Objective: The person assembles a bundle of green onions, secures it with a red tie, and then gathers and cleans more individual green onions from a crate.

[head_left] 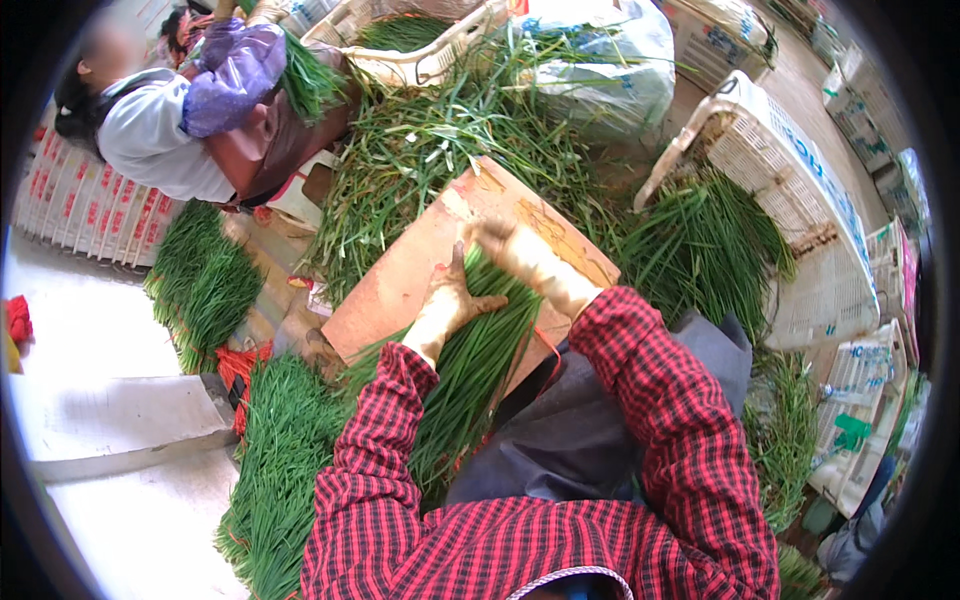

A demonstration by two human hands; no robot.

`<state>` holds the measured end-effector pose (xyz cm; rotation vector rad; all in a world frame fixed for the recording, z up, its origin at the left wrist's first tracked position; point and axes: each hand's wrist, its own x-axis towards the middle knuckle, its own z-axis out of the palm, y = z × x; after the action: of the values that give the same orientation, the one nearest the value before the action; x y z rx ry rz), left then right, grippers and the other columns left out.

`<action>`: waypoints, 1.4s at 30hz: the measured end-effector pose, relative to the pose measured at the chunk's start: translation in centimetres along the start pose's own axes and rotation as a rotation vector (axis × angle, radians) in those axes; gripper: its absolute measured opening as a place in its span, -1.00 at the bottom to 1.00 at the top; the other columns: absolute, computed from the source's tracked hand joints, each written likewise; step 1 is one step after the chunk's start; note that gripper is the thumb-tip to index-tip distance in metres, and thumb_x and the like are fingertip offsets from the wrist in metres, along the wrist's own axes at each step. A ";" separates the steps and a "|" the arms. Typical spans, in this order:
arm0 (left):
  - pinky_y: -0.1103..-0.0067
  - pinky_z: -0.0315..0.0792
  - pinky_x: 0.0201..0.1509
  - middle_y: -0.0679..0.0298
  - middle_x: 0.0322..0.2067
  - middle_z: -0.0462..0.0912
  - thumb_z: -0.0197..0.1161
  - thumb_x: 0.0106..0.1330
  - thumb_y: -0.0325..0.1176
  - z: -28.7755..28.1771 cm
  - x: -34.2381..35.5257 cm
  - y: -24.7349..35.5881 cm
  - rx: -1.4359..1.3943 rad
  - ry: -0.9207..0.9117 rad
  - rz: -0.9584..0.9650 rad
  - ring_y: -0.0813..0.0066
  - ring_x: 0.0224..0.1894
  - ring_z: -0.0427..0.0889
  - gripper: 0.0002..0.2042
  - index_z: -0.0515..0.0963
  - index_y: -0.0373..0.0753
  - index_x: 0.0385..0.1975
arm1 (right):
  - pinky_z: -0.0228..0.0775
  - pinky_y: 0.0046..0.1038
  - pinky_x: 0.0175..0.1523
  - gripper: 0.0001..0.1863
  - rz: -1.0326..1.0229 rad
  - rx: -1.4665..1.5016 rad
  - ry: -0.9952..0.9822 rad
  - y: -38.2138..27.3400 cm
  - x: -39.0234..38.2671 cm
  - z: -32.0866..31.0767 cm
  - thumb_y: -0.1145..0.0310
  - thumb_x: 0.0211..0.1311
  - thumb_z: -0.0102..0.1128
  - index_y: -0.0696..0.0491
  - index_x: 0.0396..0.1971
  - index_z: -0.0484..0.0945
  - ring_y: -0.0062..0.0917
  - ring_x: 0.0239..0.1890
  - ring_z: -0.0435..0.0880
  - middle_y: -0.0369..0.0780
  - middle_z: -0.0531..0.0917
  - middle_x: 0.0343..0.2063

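Note:
A bunch of long green chives [490, 340] lies across a tan board [400, 275] over my lap, its far ends between my hands. My left hand [448, 300], in a pale glove, rests along the left side of the bunch, thumb stretched over the leaves and fingers extended. Reaching in from the right, my right hand [508, 248], also gloved, is over the far end of the bunch. Its fingers are smeared by motion, so their grip cannot be made out. Pale scraps cling to the board near the fingertips.
Loose leaves [400, 170] heap beyond the board. Chive bundles [285, 440] lie left, beside red ties [238, 375]; more chives [700, 240] lie right, by a tipped white crate [790, 180]. A co-worker [165, 125] at far left holds chives. A plastic bag [610, 80] stands behind.

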<state>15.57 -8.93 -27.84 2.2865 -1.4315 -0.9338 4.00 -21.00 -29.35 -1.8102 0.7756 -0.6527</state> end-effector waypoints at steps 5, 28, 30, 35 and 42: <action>0.36 0.30 0.30 -0.27 0.16 0.38 0.47 -0.13 0.20 -0.7 -0.5 -0.4 0.109 0.017 -0.086 -0.09 0.22 0.40 0.23 -0.17 -0.33 0.42 | 0.50 -0.25 -0.13 -0.63 0.264 -0.261 0.059 -6.2 -1.4 -7.9 0.10 0.27 0.04 0.10 -0.20 0.62 -0.17 -0.26 0.68 -0.03 0.69 -0.32; 0.39 0.36 0.26 -0.11 0.26 0.30 0.59 -0.30 0.05 1.6 -4.6 2.3 0.324 0.164 -0.186 0.02 0.20 0.44 0.31 -0.18 -0.38 0.40 | 0.55 -0.29 -0.11 -0.53 0.542 -0.659 -0.916 -6.4 -8.9 -3.0 -0.07 0.12 0.17 0.03 -0.21 0.70 -0.24 -0.19 0.72 -0.08 0.72 -0.28; 0.41 0.35 0.27 -0.11 0.27 0.29 0.59 -0.30 0.06 1.6 -4.2 3.3 0.306 0.128 -0.169 0.04 0.22 0.42 0.31 -0.18 -0.38 0.40 | 0.57 -0.33 -0.22 -0.56 0.182 -0.946 -0.811 -2.3 -11.2 -1.1 0.01 0.10 0.16 0.11 -0.34 0.70 -0.28 -0.34 0.74 -0.04 0.72 -0.41; 0.44 0.38 0.23 -0.06 0.20 0.41 0.58 -0.30 0.04 1.9 -4.4 3.1 0.263 0.173 -0.109 0.14 0.17 0.49 0.28 -0.12 -0.36 0.40 | 0.49 -0.42 -0.43 -0.77 0.229 -0.918 -0.832 -1.5 -11.4 -1.3 0.33 0.01 0.15 0.16 -0.64 0.65 -0.44 -0.60 0.66 -0.17 0.64 -0.68; 0.41 0.44 0.16 -0.04 0.07 0.52 0.57 -0.32 0.02 1.8 -5.6 3.0 0.212 0.221 -0.074 0.11 0.07 0.56 0.22 -0.03 -0.32 0.39 | 0.41 -0.43 -0.61 -0.83 0.811 -0.177 -0.580 -6.2 -9.9 -2.4 0.39 0.08 0.17 0.12 -0.58 0.65 -0.54 -0.71 0.55 -0.25 0.61 -0.70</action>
<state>10.63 -5.27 -25.43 2.5182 -1.4173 -0.5476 -2.86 -13.22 -23.48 -1.5227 1.0661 0.4601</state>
